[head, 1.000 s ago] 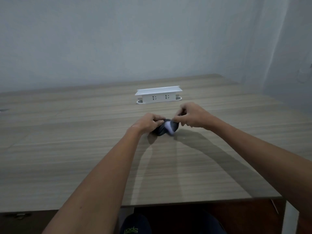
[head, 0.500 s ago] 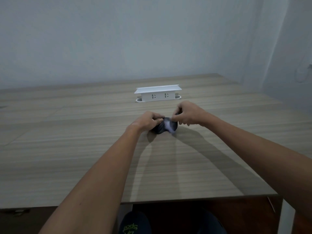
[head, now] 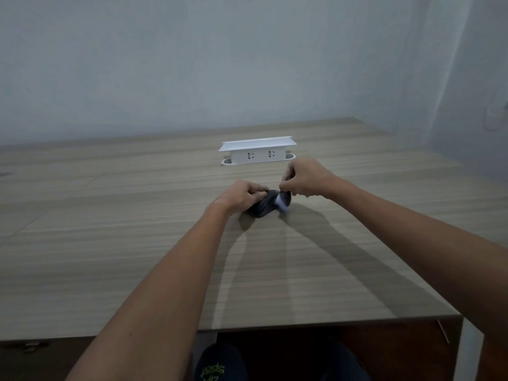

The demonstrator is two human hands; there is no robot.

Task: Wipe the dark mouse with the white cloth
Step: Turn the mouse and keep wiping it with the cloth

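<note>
The dark mouse (head: 265, 208) lies on the wooden table (head: 110, 243), a little past its middle. My left hand (head: 242, 196) grips the mouse from its left side. A small white cloth (head: 282, 204) lies against the mouse's right end, pinched between the fingers of my right hand (head: 305, 178). Most of the cloth is hidden under those fingers. Both forearms stretch across the table toward the mouse.
A white power-socket box (head: 258, 154) stands on the table just beyond my hands. Plain walls close off the back and right. The table's near edge (head: 330, 324) runs above my knees, with a white leg (head: 470, 350) at its right corner.
My right hand has shifted slightly up and back on the mouse's right end with the cloth. My left hand keeps its grip on the mouse.
</note>
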